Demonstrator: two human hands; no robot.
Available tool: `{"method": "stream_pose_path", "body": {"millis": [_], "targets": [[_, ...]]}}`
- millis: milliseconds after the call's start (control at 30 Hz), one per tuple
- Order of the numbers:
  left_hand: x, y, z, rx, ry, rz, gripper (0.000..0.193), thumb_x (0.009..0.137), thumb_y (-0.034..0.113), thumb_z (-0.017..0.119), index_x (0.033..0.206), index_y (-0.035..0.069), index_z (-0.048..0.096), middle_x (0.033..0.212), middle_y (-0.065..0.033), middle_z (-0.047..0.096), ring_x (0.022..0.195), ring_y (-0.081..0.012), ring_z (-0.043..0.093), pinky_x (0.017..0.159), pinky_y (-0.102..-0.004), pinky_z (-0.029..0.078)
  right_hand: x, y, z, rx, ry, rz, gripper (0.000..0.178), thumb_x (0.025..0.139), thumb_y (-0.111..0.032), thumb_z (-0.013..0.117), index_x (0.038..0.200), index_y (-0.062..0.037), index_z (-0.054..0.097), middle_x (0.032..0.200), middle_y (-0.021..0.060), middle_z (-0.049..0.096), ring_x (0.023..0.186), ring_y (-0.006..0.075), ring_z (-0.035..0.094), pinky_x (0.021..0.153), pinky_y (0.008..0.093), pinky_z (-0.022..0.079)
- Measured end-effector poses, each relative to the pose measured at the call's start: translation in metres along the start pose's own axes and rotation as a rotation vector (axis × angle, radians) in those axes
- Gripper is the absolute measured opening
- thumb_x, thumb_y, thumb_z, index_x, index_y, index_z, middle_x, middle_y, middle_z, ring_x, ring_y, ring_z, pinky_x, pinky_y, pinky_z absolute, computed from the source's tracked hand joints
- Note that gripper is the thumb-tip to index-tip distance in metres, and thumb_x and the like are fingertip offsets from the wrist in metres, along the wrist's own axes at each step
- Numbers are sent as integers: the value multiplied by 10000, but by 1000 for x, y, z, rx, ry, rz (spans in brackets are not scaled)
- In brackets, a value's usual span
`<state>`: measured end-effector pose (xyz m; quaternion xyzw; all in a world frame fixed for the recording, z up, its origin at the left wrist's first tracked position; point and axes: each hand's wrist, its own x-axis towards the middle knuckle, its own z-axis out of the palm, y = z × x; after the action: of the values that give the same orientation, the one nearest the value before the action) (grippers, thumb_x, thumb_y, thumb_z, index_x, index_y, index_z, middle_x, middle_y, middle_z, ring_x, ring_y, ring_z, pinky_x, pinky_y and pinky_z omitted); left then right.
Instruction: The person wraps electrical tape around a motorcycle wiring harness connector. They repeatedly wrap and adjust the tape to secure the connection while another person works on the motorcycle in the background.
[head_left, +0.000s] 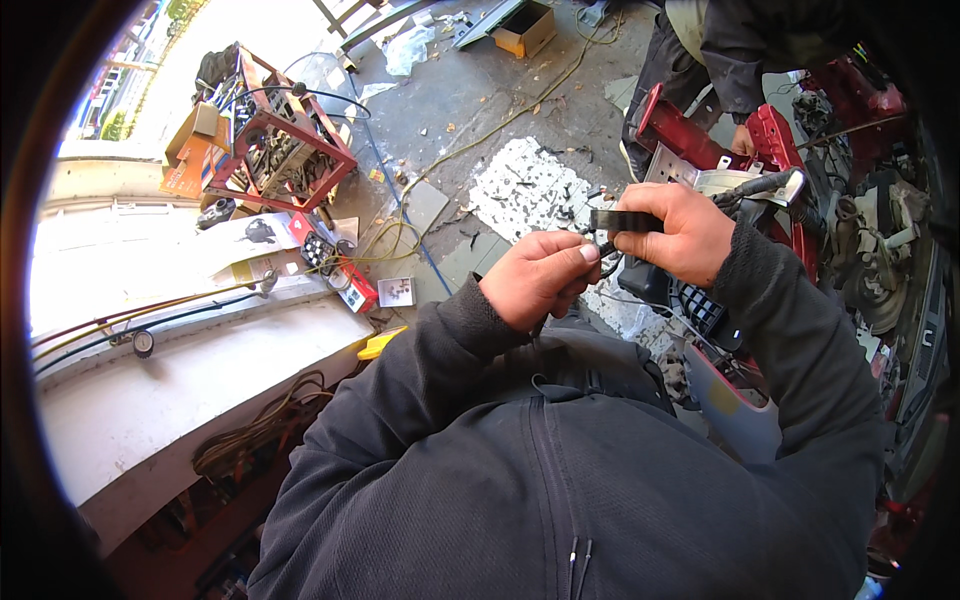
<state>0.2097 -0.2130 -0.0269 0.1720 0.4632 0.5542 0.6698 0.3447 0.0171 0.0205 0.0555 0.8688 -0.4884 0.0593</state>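
Note:
In front of my chest, both hands are raised close together. My right hand (683,232) is closed around a black roll of tape (618,221), which sticks out toward the left between thumb and fingers. Just left of it, my left hand (540,277) pinches a thin black cable (608,250) between thumb and forefinger. The cable's run behind the fingers is mostly hidden. Beyond my right hand, a dark wrapped wiring harness (757,186) reaches toward the red vehicle frame (775,140).
At the right, a co-worker's hand (742,140) is by the red frame. A stained white sheet (520,185) lies on the floor ahead. To the left are a white ledge (200,385) with hoses and a red metal rack (335,165) of parts. A yellow hose (500,128) crosses the floor.

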Motion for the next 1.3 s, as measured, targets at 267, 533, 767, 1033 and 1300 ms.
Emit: {"method": "stream_pose_path", "body": {"millis": [267,533,767,1033,1300], "targets": [[2,-13,19,592,221,491,210,1064,105,647,896,-22,657,693,-83,626,594,-219,608,593,-400,496,0,-7,-4,50,-182,112,212,974,-147,814,1068,24,730,903,134,682,837,268,655,798,410,531],[-4,-7,24,690,261,485,159,1097,114,637,1047,-14,717,755,-99,676,680,-212,677,645,-373,509,-4,-22,11,25,-18,50,198,1025,-178,762,1035,16,721,797,158,652,769,250,648,751,432,531],[-26,-12,-53,281,2,264,385,1212,282,562,1413,-30,664,959,-75,750,918,-157,722,885,-352,592,-2,-6,-13,320,138,152,229,1098,-202,745,1186,10,742,904,29,693,837,99,596,763,324,507],[-104,-66,-101,-201,-8,210,383,1180,302,583,1315,-47,665,966,-103,688,924,-247,725,894,-416,599,3,17,-17,628,341,274,204,1121,-241,712,1129,-38,718,933,3,708,783,77,580,741,260,478],[-146,-43,-80,-13,201,213,286,1190,280,593,1152,8,670,872,-21,621,723,-122,604,694,-301,514,7,6,-12,242,335,209,249,1126,-235,742,1218,-3,748,1029,20,732,925,122,653,851,289,509]]}}
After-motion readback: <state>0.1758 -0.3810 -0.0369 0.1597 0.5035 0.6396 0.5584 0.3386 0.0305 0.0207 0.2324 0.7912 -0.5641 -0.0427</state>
